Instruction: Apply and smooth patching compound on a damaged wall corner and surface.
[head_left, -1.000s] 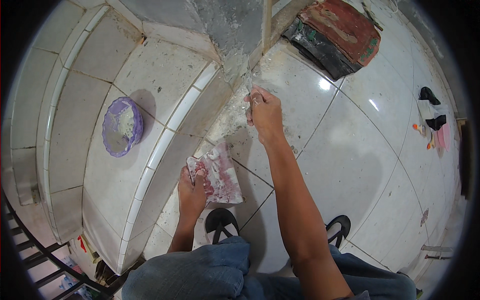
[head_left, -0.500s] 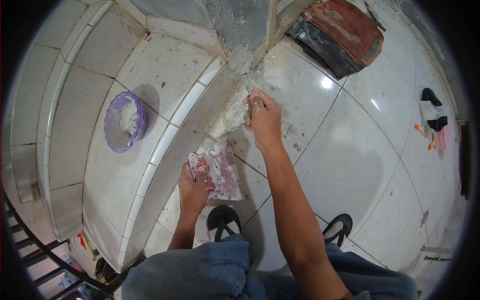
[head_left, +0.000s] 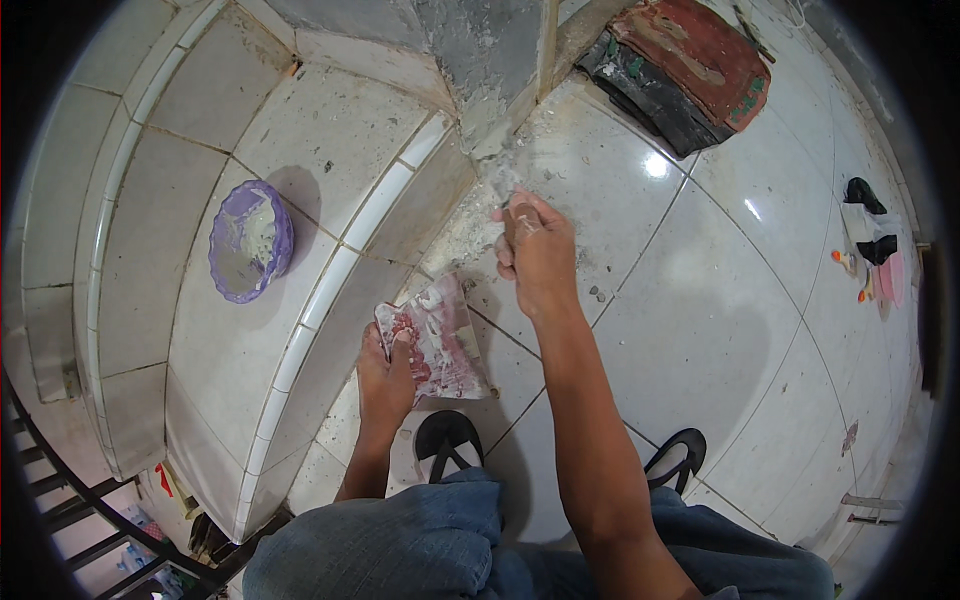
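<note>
Board (head_left: 448,350), reddish with white smears, held above the floor (head_left: 690,310) beside the tiled step (head_left: 330,285). Left hand (head_left: 388,385) clamps its left side, thumb on top. Right hand (head_left: 537,250) farther out, fingers curled closed on a blurred grey piece (head_left: 508,183), kind unclear, near the wall corner (head_left: 490,85). Purple bowl (head_left: 284,245) sits on the step.

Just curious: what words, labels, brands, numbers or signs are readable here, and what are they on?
No readable text shows anywhere.
Smeared pinkish board in the left hand: no lettering visible.
Purple bowl: none visible.
White item at the far right: too small to tell whether it bears print.
</note>
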